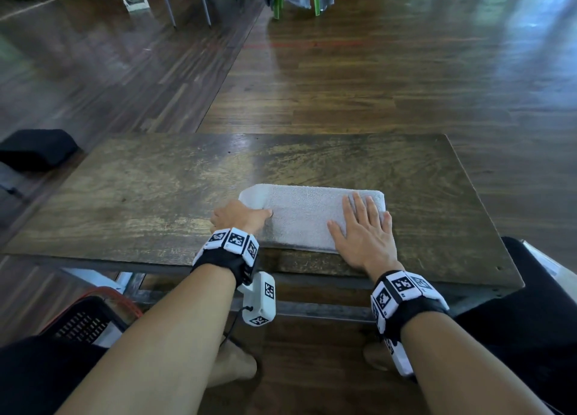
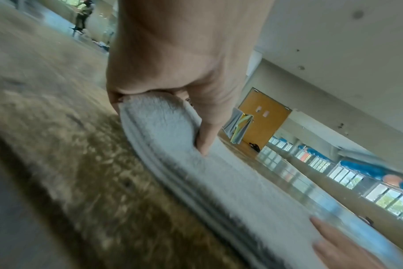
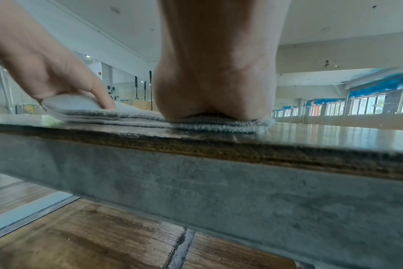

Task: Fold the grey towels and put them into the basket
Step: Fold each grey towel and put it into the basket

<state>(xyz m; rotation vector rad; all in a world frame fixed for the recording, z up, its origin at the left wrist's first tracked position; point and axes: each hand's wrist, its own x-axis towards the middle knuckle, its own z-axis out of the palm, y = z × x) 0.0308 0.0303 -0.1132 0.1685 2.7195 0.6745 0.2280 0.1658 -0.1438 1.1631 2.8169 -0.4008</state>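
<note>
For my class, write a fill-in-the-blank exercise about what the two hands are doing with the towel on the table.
1. The right hand lies ____ on the grey towel, fingers straight.
2. The left hand pinches the towel's ____ end.
3. The towel lies on a ____ table.
4. The black basket stands on the floor at the person's ____ side.

Missing words: flat; left; wooden; left

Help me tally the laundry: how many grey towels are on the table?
1: the folded grey towel on the table, under both hands; more grey cloth hangs far behind.
</note>
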